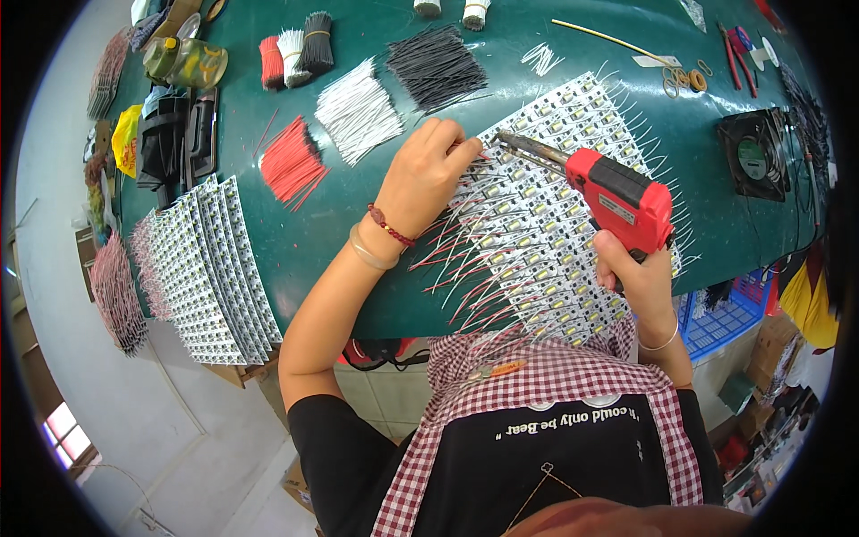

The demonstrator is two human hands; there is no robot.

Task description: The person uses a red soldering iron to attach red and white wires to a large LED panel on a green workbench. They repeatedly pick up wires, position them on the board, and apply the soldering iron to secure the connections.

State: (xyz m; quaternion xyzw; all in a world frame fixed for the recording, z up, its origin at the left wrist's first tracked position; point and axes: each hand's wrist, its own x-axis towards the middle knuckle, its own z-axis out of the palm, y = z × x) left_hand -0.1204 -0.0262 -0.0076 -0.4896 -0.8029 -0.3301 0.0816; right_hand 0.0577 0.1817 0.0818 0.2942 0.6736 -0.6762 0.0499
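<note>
My left hand (428, 168) is closed in a pinch on a thin red wire (484, 157) at the upper left corner of a white LED circuit board panel (559, 125). In my right hand (637, 277) is a red and black soldering gun (617, 199), gripped by its handle. Its tip lies close to my left fingertips, over the panel's upper left edge; whether it touches the board I cannot tell. Red and white wires stick out along the panel's left side, and white ones along its right. The panel's lower edge rests near my checked apron (519, 380).
Loose piles of red wires (293, 163), white wires (360, 112) and black wires (436, 67) lie left and ahead on the green table (537, 18). Stacked LED panels (210, 268) stand at left. A black fan (756, 154), pliers (739, 63) and scissors (684, 79) are at right.
</note>
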